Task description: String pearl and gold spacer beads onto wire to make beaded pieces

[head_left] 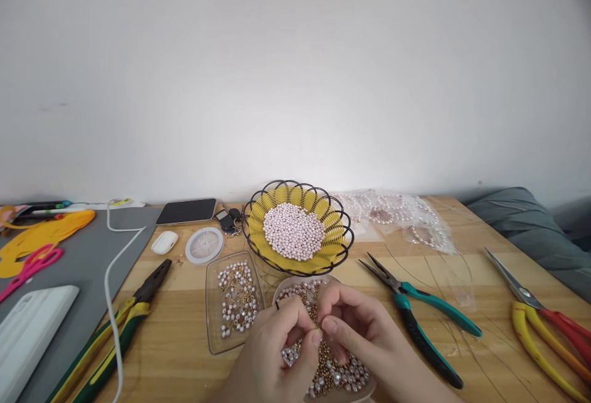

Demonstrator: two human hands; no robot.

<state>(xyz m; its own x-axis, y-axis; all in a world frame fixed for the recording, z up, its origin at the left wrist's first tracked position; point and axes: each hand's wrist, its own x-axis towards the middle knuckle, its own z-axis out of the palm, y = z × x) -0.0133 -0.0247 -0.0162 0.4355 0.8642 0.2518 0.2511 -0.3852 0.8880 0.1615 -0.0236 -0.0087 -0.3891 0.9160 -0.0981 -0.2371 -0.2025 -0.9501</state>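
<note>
Both hands meet low in the middle of the view, over a clear tray of beads (332, 372) that is heaped with pink pearls and small gold links. The left hand (277, 344) and the right hand (364, 332) have their fingertips pressed together, pinching something tiny between them; it is too small to say whether it is a bead, a link or a thread end. The piece sits right above the tray, at 6 o'clock from the wire basket (298, 227).

A slip here is likely to be small but annoying: the pinched piece could drop into the heap below and be lost among look-alikes. The tray lies close under the wrists, so a nudge from a palm could tip it and scatter beads over the wooden table (462, 354).

At 9 o'clock from the hands lies a second clear tray (235, 304) of pearl links, near enough for the left forearm to catch its edge. At 12 o'clock the basket holds a mound of loose pearls, which would roll far if bumped. At 3 o'clock the teal pliers (418, 307) lie with their points toward the basket, and a thin clear line seems to trail past them; a sleeve could snag it. Green-handled pliers (115, 329) lie at 9 o'clock, red and yellow ones (540, 323) far off at 3.
</note>
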